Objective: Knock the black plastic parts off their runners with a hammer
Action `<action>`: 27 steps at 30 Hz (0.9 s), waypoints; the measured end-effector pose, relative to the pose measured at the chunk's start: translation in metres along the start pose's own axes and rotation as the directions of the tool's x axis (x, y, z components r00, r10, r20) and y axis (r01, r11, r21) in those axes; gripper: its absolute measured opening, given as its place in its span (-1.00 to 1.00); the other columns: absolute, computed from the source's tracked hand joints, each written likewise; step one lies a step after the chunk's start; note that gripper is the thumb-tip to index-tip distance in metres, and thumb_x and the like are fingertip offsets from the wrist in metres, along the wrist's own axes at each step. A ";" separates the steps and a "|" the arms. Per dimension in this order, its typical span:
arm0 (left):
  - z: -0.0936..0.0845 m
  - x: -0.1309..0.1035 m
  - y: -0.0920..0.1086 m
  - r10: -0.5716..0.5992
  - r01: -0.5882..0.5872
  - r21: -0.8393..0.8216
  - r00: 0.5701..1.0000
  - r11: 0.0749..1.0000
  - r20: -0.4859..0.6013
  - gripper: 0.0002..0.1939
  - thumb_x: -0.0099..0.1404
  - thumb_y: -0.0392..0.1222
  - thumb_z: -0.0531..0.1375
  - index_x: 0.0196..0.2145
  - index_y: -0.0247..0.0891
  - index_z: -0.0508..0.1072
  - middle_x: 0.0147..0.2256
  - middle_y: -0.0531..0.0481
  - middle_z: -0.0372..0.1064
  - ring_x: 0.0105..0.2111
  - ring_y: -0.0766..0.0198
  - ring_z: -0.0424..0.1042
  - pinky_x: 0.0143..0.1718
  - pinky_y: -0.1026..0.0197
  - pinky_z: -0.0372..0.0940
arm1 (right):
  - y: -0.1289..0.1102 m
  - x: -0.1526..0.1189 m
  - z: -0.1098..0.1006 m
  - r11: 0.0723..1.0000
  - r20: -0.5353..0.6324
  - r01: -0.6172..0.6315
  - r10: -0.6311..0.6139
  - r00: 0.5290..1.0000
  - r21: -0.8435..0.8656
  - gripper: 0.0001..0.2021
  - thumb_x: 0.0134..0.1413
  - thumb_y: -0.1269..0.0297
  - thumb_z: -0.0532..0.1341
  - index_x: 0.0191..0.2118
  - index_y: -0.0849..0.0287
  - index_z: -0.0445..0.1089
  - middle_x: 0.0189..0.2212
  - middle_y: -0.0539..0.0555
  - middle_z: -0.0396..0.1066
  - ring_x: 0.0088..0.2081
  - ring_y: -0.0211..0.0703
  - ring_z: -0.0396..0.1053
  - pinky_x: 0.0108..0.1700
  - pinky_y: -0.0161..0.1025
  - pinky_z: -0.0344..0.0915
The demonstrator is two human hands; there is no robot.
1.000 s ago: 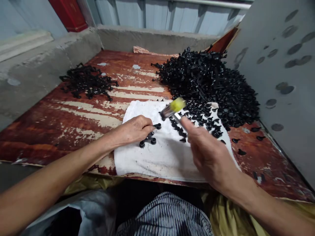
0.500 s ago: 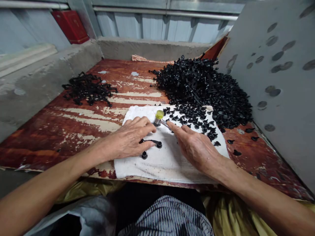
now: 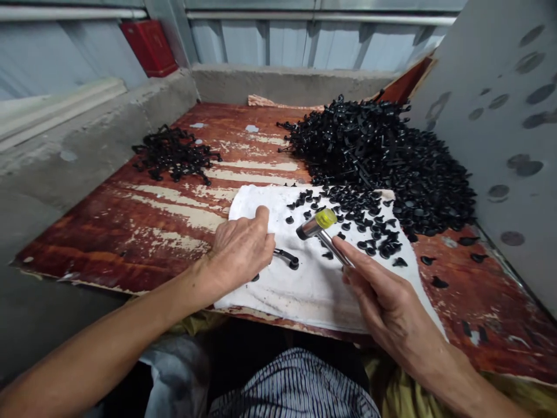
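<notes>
My right hand (image 3: pixel 387 290) is closed round the metal handle of a small mallet (image 3: pixel 311 226). The mallet is raised over the white cloth (image 3: pixel 313 302), its yellow face up to the right and its black face down to the left. My left hand (image 3: pixel 243 247) is closed on a slim black plastic arm (image 3: pixel 285 255) lying low over the cloth. One round end of that arm sticks out to the right; another round black end (image 3: pixel 255 277) shows below the hand. Small black plugs (image 3: pixel 361 215) lie scattered on the cloth beyond the mallet.
A big heap of black parts (image 3: pixel 369 145) rises at the back right beside a grey panel (image 3: pixel 491 145). Assembled-looking black arms (image 3: pixel 176 154) lie piled at the back left of the worn red board (image 3: pixel 174 232). A concrete ledge (image 3: pixel 282 84) borders the back.
The mallet has lifted off the cloth and tilted, moving right with my right hand. My left hand's fingers have drawn in round the black arm. The whole view has shifted slightly.
</notes>
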State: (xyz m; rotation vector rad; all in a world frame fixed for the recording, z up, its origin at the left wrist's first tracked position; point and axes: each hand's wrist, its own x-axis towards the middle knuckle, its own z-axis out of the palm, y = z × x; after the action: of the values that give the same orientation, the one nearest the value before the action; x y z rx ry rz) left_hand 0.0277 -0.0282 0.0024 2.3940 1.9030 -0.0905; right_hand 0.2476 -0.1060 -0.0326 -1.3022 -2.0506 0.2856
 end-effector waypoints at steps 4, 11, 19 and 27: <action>0.001 0.002 0.001 -0.017 0.018 -0.119 1.000 0.993 0.004 -0.68 0.34 -0.07 0.05 -0.04 -0.30 0.26 -0.40 -0.11 0.51 -0.34 0.02 0.51 -0.35 0.12 0.21 | 0.002 -0.010 0.000 0.999 -0.023 -0.050 0.051 0.998 0.020 -0.50 0.26 0.52 0.06 0.28 0.13 0.28 0.02 0.21 0.55 0.00 -0.07 0.55 -0.03 -0.16 0.53; 0.009 0.006 -0.007 -0.017 -0.007 -0.397 0.998 0.918 -0.055 -0.84 0.24 -0.21 0.11 -0.20 -0.21 0.24 -0.52 0.09 0.38 -0.50 0.25 0.36 -0.43 0.22 0.15 | 0.008 -0.009 -0.001 0.997 0.042 -0.054 0.052 0.998 0.055 -0.48 0.24 0.53 0.03 0.29 0.19 0.28 0.09 0.25 0.50 0.05 -0.02 0.52 0.01 -0.08 0.51; -0.004 0.028 -0.018 0.183 -0.236 -0.525 0.971 0.818 -0.153 -0.83 0.21 -0.19 0.06 -0.39 -0.27 0.43 -0.54 0.09 0.31 -0.53 0.34 0.22 -0.45 0.24 0.08 | 0.011 -0.002 -0.005 0.981 0.051 -0.164 0.159 0.986 0.107 -0.56 0.29 0.41 0.06 0.24 0.29 0.34 0.10 0.26 0.49 0.10 0.01 0.47 0.13 -0.01 0.37; 0.007 0.047 -0.015 0.287 -0.344 -0.560 0.939 0.754 -0.190 -0.80 0.20 -0.21 0.05 -0.40 -0.30 0.46 -0.52 0.08 0.31 -0.49 0.34 0.23 -0.43 0.27 0.11 | 0.010 -0.001 -0.009 0.974 0.049 -0.180 0.175 0.983 0.139 -0.53 0.28 0.45 0.08 0.27 0.14 0.31 0.08 0.16 0.51 0.06 -0.03 0.51 0.07 -0.06 0.45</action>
State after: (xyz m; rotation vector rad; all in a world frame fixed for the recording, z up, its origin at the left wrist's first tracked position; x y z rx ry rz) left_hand 0.0234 0.0205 -0.0097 2.2400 1.2497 0.5607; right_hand 0.2608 -0.1036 -0.0308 -1.4014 -1.9077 0.5305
